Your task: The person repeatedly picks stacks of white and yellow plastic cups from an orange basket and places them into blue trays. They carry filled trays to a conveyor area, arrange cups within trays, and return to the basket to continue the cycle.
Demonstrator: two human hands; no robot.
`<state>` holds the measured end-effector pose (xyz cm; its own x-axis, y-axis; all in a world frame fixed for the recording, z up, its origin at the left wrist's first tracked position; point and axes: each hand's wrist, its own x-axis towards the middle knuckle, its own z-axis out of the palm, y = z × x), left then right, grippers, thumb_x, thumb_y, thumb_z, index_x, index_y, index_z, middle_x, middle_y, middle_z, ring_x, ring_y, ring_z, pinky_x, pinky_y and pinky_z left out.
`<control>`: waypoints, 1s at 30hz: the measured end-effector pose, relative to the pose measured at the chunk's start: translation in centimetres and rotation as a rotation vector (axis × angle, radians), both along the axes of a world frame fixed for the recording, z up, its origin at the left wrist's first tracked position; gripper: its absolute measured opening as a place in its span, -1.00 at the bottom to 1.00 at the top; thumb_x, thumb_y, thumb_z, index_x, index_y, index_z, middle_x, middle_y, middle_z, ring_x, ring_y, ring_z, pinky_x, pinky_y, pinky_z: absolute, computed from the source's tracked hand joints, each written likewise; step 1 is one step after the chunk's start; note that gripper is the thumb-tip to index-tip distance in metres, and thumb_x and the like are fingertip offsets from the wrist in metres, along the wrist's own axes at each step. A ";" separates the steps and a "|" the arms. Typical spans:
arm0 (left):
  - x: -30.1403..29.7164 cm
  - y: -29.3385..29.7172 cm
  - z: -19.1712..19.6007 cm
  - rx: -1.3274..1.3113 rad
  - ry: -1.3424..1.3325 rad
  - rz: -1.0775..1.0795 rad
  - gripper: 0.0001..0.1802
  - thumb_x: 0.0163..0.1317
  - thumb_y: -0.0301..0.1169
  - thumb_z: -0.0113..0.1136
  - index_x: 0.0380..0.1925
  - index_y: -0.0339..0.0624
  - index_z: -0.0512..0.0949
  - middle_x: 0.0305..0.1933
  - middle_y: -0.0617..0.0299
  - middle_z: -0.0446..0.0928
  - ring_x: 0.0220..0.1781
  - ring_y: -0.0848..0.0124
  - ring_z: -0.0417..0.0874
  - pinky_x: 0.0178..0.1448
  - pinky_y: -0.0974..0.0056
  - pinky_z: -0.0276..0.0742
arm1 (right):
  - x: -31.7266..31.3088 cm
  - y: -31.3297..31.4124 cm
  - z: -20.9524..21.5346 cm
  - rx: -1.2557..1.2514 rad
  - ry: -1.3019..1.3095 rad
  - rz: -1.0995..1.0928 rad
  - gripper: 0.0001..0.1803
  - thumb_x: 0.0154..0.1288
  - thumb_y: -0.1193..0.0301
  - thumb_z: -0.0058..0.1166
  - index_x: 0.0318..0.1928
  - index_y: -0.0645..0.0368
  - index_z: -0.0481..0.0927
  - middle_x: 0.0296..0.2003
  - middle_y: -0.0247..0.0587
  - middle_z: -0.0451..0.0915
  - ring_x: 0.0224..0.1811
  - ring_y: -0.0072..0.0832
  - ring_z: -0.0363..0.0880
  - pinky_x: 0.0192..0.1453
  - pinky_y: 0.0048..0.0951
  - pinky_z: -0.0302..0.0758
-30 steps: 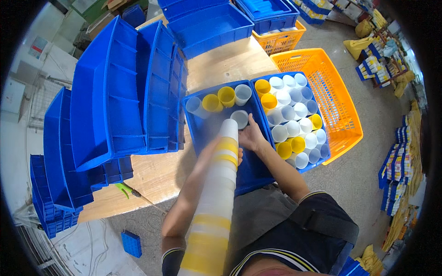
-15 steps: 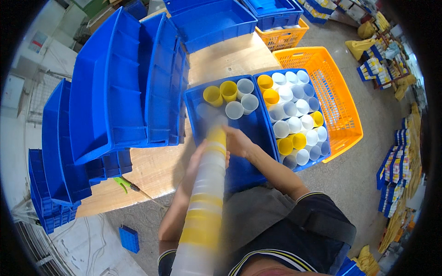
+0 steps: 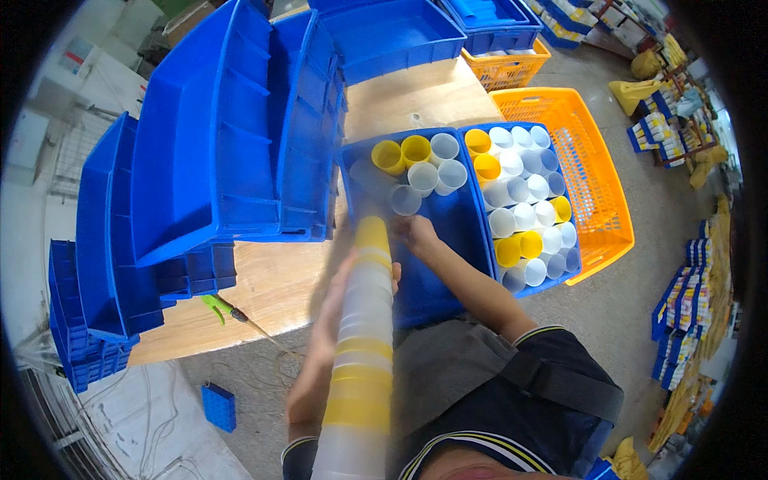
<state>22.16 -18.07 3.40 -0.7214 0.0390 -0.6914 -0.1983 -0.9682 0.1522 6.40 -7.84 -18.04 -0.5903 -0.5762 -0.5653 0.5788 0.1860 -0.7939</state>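
A long stack of nested white and yellow cups (image 3: 364, 344) runs from the lower edge up toward the blue tray (image 3: 448, 276). My left hand (image 3: 340, 280) wraps round the stack near its upper, yellow end. By the near side of a whitish cup (image 3: 405, 200) in the tray, my right hand (image 3: 418, 234) has its fingers curled against the cup's lower part, partly hidden. Behind that cup stand two yellow cups (image 3: 388, 158) and several whitish ones (image 3: 444, 148), mouths up. A pale smear left of them is too blurred to make out.
On the right, a second blue tray (image 3: 524, 292) holds rows of white and yellow cups, beside an orange crate (image 3: 596, 160). Stacked blue bins (image 3: 200, 144) crowd the left of the wooden table (image 3: 264, 280). A green-handled air gun (image 3: 224, 308) lies near its edge.
My right hand has left the stack's end and moved right to the tray. Another whitish cup now stands there in front of the others. My left hand still holds the stack.
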 end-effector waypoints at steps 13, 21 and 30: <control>2.3 0.2 -4.7 0.257 0.103 -0.036 -0.42 0.44 0.07 -0.05 0.07 -0.30 0.35 -0.14 -0.02 0.53 -0.29 0.35 0.68 -0.21 0.34 0.71 | -1.8 -9.1 8.8 1.102 1.983 1.068 -0.65 0.26 0.26 0.04 0.02 0.02 0.68 -0.10 -0.45 0.56 0.00 -0.39 0.38 0.08 -0.27 0.21; 2.7 0.2 -6.2 0.487 0.153 0.010 -0.34 0.38 0.09 0.05 0.09 -0.36 0.35 -0.12 -0.07 0.52 -0.21 0.26 0.67 -0.14 0.25 0.71 | -4.6 -11.1 7.9 0.922 2.144 1.065 -0.70 0.31 0.30 -0.06 -0.07 0.06 0.68 -0.17 -0.31 0.62 0.01 -0.33 0.47 0.12 -0.23 0.21; 1.6 -1.4 -2.9 0.303 0.116 0.115 -0.31 0.37 0.10 0.04 0.11 -0.38 0.32 -0.12 -0.09 0.49 -0.21 0.25 0.66 -0.15 0.25 0.70 | -4.5 -6.2 14.8 0.230 1.249 0.261 -0.69 0.35 0.22 0.04 -0.11 0.22 0.59 -0.21 -0.06 0.61 -0.10 -0.17 0.56 -0.05 -0.16 0.46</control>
